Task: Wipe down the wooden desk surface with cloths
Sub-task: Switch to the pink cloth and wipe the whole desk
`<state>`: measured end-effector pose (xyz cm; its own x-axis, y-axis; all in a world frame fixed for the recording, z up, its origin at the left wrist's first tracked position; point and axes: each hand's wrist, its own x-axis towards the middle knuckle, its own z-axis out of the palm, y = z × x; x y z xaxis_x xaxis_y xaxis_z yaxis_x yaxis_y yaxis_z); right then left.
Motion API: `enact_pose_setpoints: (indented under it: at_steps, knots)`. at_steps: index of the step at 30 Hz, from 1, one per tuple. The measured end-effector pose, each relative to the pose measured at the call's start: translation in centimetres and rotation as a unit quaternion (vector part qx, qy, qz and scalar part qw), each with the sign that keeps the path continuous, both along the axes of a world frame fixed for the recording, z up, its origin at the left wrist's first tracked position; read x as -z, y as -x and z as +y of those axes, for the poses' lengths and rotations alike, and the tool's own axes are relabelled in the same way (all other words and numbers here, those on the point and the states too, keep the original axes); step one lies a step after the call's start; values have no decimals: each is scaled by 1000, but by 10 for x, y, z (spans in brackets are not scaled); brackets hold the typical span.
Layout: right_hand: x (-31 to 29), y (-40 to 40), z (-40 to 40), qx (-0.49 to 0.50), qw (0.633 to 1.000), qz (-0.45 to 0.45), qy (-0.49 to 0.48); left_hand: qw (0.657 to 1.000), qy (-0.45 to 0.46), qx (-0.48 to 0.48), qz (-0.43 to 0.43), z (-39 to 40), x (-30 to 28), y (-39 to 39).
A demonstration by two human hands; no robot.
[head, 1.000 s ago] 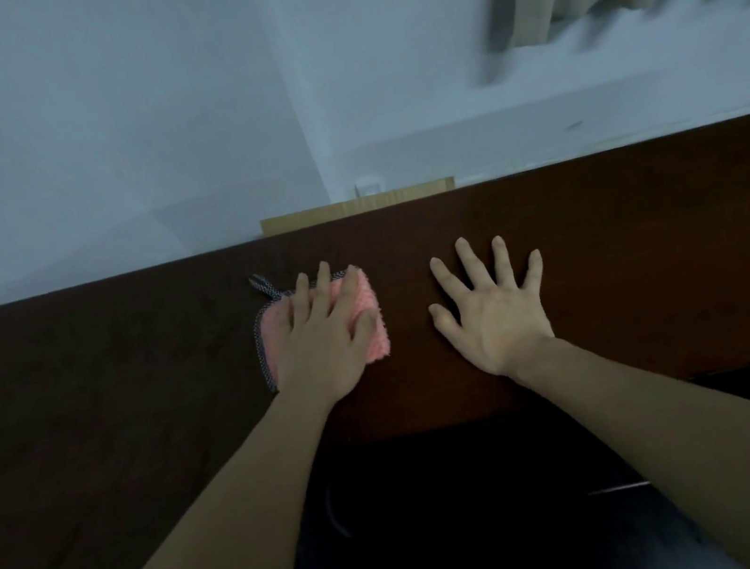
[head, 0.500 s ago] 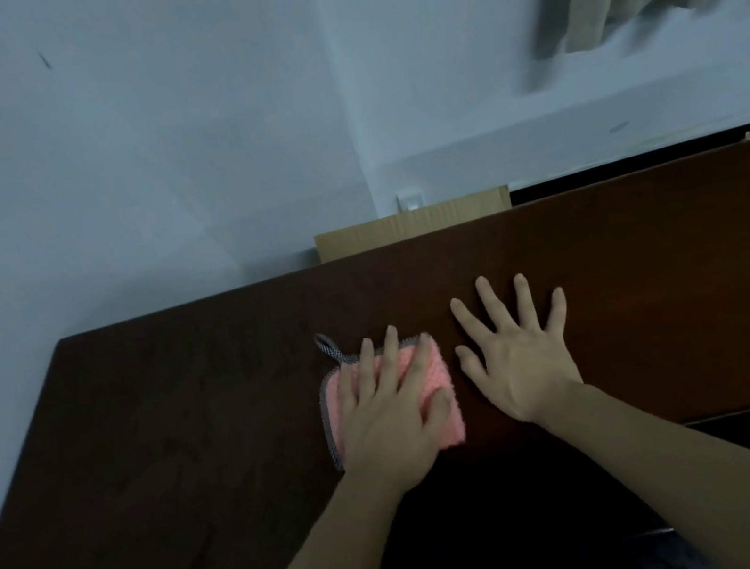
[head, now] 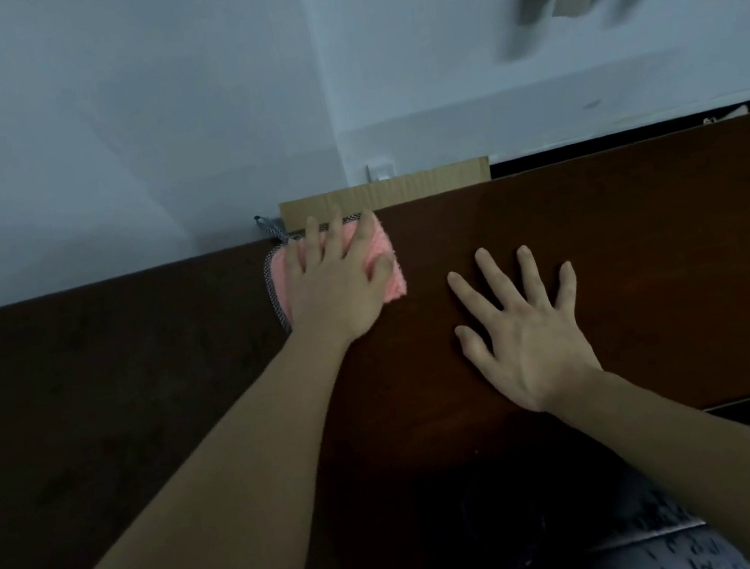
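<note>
The left hand [head: 338,285] lies flat with straight fingers, pressing the pink cloth [head: 383,258] against the desk [head: 657,262] at its far edge. The right hand [head: 528,338] rests beside the cloth, apart from it, palm down on the bare wood with fingers spread. The cloth's grey loop [head: 271,229] pokes past the far edge, just left of a light wooden board [head: 420,183] behind the desk.
</note>
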<state>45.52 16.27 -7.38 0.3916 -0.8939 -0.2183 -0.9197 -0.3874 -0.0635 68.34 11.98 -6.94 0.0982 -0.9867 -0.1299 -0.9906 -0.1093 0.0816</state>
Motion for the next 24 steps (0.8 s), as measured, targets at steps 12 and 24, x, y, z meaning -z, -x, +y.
enact_pose_setpoints:
  at_steps: [12,24]
  knots:
    - [-3,0,0,11,1000,20,-9,998,-18,67,10,41,0,-6]
    - [-5,-1,1,8,1000,4,-2,999,-14,30,6,37,-1,7]
